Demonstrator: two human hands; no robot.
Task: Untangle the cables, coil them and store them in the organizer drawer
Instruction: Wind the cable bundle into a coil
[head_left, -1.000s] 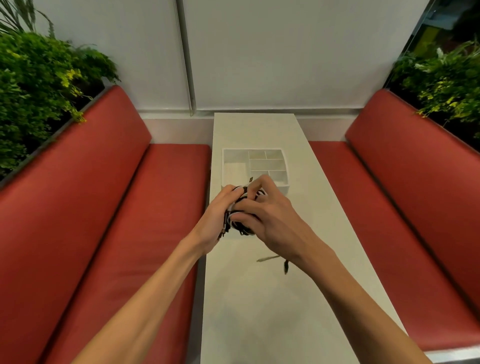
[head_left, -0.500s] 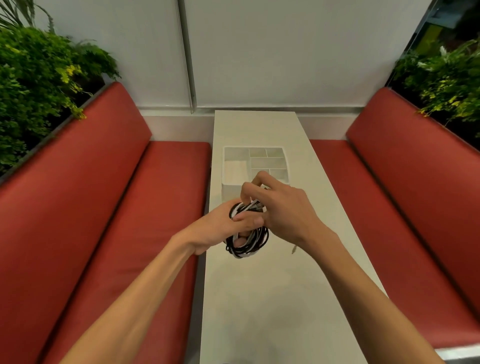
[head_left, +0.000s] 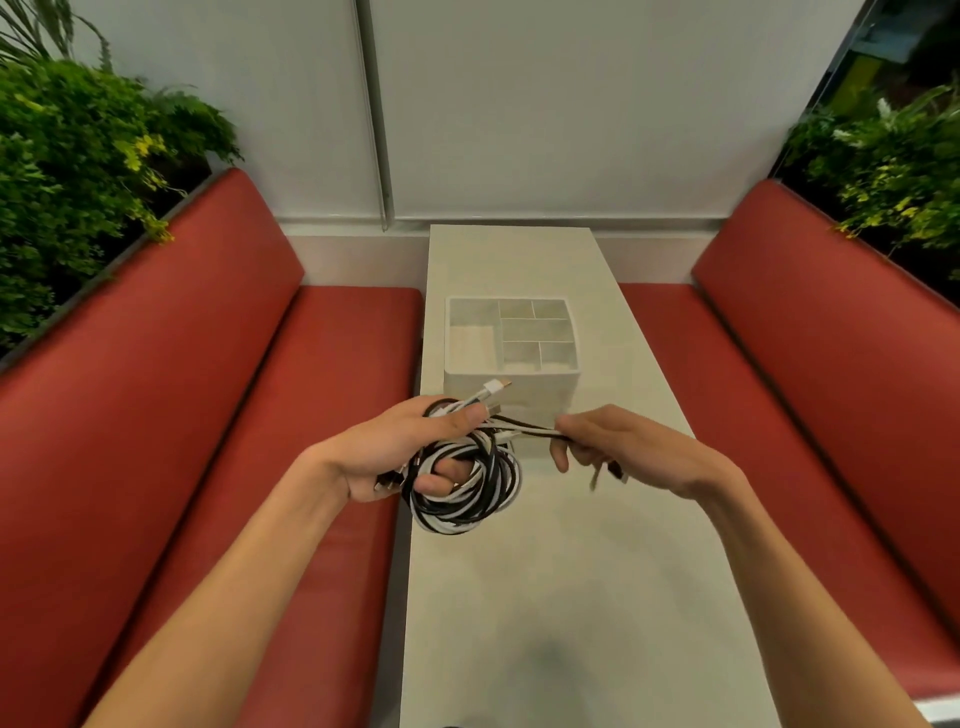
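Observation:
A tangled bundle of black and white cables (head_left: 467, 488) hangs above the narrow table (head_left: 545, 597). My left hand (head_left: 410, 449) grips the bundle, thumb on top and fingers through the loops; a white plug sticks up past the thumb. My right hand (head_left: 618, 449) pinches black and white strands pulled out sideways from the bundle, with short cable ends dangling below it. The white organizer drawer (head_left: 511, 382), split into several compartments, stands on the table just beyond both hands.
Red padded benches (head_left: 182, 415) flank the table on both sides. Green plants (head_left: 78, 171) stand behind each backrest. A white wall closes the far end of the table.
My right hand has moved to the right, away from the left, drawing strands out of the bundle. The bundle now hangs more open from my left hand.

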